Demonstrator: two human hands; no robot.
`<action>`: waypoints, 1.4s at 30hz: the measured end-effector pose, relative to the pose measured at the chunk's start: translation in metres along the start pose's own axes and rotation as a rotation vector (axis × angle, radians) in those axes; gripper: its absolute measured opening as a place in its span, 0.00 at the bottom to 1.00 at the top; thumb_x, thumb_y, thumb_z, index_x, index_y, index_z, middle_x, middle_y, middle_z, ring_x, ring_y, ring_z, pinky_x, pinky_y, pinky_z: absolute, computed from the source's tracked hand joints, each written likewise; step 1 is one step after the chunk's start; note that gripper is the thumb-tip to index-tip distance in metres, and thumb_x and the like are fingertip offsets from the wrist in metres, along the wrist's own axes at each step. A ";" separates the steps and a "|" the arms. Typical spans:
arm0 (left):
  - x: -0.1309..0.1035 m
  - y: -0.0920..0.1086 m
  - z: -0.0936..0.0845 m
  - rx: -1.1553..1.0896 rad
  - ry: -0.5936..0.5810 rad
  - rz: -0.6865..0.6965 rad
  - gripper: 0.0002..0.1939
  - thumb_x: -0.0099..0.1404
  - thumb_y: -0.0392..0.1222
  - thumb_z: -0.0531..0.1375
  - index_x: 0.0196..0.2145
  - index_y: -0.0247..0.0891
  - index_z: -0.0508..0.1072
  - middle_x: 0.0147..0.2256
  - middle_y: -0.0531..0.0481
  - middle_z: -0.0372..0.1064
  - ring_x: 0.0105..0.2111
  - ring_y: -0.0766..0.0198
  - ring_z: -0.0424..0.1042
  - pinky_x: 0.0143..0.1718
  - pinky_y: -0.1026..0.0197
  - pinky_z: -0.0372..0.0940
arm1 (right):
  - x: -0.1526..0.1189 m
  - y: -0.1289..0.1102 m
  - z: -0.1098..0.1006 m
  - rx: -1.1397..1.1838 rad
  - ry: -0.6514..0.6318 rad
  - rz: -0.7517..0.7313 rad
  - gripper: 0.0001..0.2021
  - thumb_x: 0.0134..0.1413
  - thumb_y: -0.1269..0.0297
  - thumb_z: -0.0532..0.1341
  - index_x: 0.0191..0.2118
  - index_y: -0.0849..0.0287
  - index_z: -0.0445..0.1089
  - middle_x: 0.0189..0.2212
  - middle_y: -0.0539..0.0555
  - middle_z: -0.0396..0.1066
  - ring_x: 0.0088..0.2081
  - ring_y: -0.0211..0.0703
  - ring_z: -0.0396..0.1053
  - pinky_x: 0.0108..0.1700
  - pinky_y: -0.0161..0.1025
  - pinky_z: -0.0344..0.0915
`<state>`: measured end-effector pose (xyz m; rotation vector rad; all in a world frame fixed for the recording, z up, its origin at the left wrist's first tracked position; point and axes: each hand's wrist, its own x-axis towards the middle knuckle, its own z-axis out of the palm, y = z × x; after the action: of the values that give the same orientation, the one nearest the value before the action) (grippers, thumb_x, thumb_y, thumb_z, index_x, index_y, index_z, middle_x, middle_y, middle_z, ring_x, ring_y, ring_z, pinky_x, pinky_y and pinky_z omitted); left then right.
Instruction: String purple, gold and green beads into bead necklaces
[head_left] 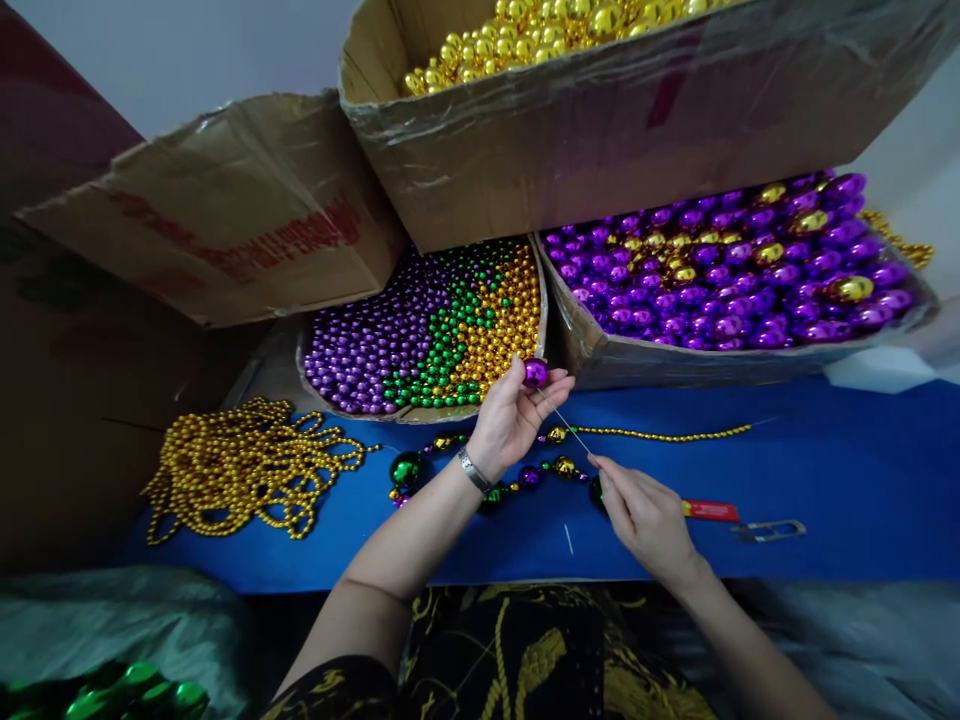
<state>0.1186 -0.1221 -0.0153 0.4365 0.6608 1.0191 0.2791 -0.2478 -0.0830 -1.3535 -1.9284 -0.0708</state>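
My left hand (pixel 510 418) is turned palm up in front of the boxes, with a large shiny purple bead (pixel 535 373) held at its fingers. From that bead a thin needle (pixel 566 423) slants down to my right hand (pixel 645 515), whose fingertips pinch its lower end. Behind and below my hands lies a strand of mixed beads on the blue table, with a big green bead (pixel 406 469), a gold bead (pixel 564 467) and a smaller purple bead (pixel 529 478). A string of small gold beads (pixel 667 435) stretches to the right. My left forearm hides part of the strand.
A heap of gold bead strings (pixel 240 470) lies at the left. Cardboard boxes hold small mixed beads (pixel 442 340), large purple beads (pixel 727 290) and gold beads (pixel 525 35). A red-and-yellow handled tool (pixel 712 511) rests on the blue table (pixel 862 480) at right.
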 end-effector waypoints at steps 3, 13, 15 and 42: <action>0.001 -0.001 -0.002 0.003 -0.008 0.013 0.18 0.70 0.51 0.54 0.38 0.31 0.72 0.39 0.38 0.76 0.40 0.59 0.78 0.45 0.58 0.72 | 0.000 0.000 0.001 -0.007 -0.007 0.000 0.15 0.63 0.74 0.54 0.53 0.63 0.69 0.39 0.57 0.77 0.33 0.39 0.76 0.38 0.37 0.72; -0.008 -0.015 -0.006 0.110 -0.149 0.098 0.18 0.59 0.48 0.67 0.44 0.39 0.68 0.47 0.44 0.74 0.45 0.57 0.76 0.48 0.54 0.69 | 0.002 -0.002 0.002 -0.040 0.011 0.038 0.15 0.64 0.72 0.53 0.52 0.63 0.70 0.39 0.57 0.78 0.34 0.39 0.76 0.39 0.35 0.73; -0.010 -0.019 -0.007 0.115 -0.167 0.100 0.20 0.57 0.45 0.69 0.45 0.39 0.68 0.49 0.44 0.73 0.45 0.57 0.76 0.48 0.54 0.68 | 0.004 -0.003 0.001 -0.037 0.020 0.039 0.14 0.64 0.73 0.54 0.52 0.63 0.70 0.39 0.56 0.78 0.34 0.39 0.77 0.38 0.35 0.73; -0.026 -0.024 -0.014 0.122 -0.249 0.129 0.18 0.59 0.45 0.67 0.44 0.38 0.68 0.49 0.42 0.72 0.46 0.57 0.76 0.49 0.55 0.68 | 0.010 -0.002 0.008 -0.053 0.053 -0.023 0.15 0.64 0.73 0.53 0.53 0.62 0.69 0.41 0.56 0.77 0.36 0.41 0.77 0.40 0.37 0.72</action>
<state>0.1147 -0.1556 -0.0324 0.7076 0.4772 1.0285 0.2714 -0.2373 -0.0811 -1.3512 -1.9095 -0.1689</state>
